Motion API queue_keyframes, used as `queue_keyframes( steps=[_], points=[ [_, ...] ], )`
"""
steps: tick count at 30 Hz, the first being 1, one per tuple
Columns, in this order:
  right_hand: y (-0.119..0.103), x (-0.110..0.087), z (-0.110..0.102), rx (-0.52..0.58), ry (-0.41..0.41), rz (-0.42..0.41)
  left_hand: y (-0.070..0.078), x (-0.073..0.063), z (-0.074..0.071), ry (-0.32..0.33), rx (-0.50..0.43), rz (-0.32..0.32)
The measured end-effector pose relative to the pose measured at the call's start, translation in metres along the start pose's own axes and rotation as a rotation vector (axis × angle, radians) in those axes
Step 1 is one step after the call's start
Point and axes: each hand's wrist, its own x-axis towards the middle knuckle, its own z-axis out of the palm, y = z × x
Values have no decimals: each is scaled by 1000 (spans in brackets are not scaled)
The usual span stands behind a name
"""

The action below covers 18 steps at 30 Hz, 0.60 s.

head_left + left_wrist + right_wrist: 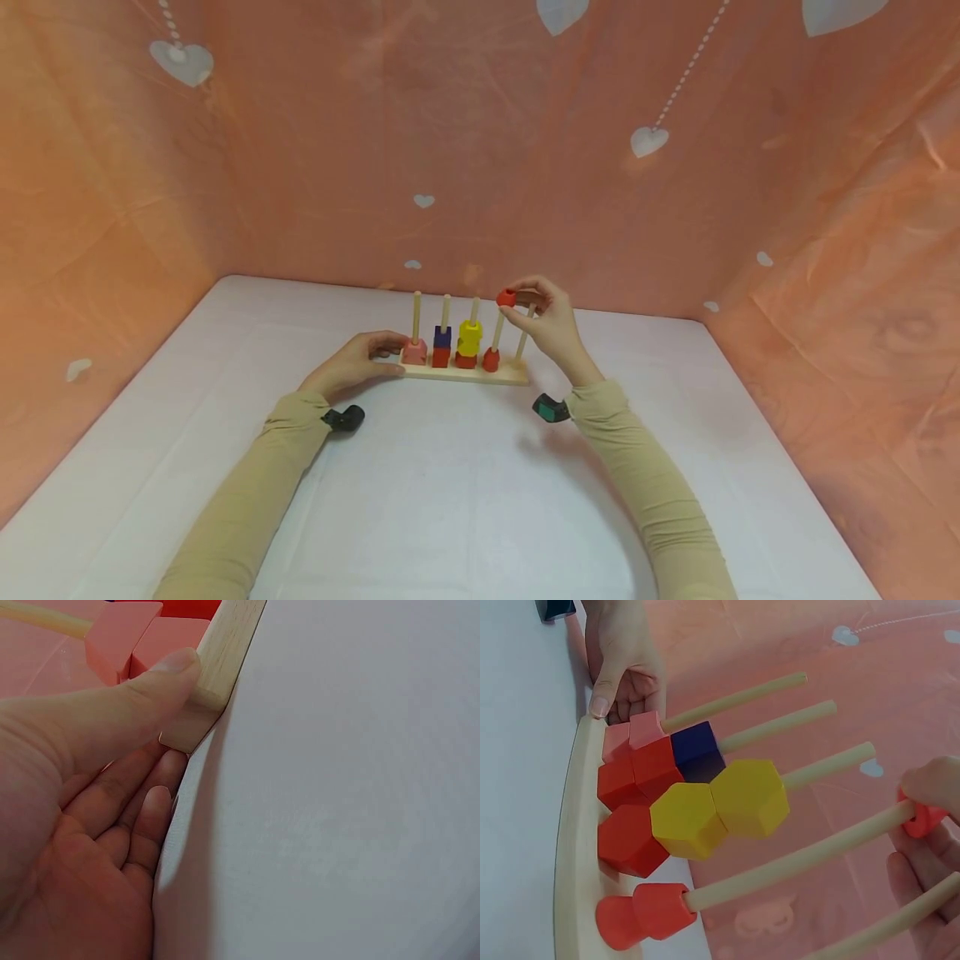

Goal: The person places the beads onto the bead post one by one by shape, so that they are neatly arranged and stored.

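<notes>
A wooden peg stacker's base (pixel 465 377) stands on the white table with five upright pegs. My left hand (pixel 352 362) grips its left end, the thumb on top and the fingers behind and beside it. Up at the tip of the fourth peg, my right hand (pixel 553 325) pinches a red block (pixel 928 819) between thumb and fingers; the peg's tip meets its hole. Pink blocks (pixel 415 352) sit on the first peg. A dark blue block (pixel 697 752) tops red ones on the second. Yellow hexagonal blocks (pixel 750 796) rest over a red one on the third. Red blocks (pixel 664 910) sit low on the fourth.
The fifth peg (pixel 524 337), at the right end, passes close beside my right hand. A pink-orange cloth with white hearts (pixel 648 142) hangs behind the white table (pixel 450 483) and along both sides. Dark wrist cameras (pixel 551 408) sit at both sleeves.
</notes>
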Motion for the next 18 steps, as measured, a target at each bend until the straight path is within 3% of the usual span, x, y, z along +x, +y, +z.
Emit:
queue_keyframes(
  steps=[9,18],
  points=[
    [8,-1,2,18,-23,44,1,-2,1,9,13,-4],
    [41,0,3,106,14,145,0,-1,1,4,2,2]
  ],
)
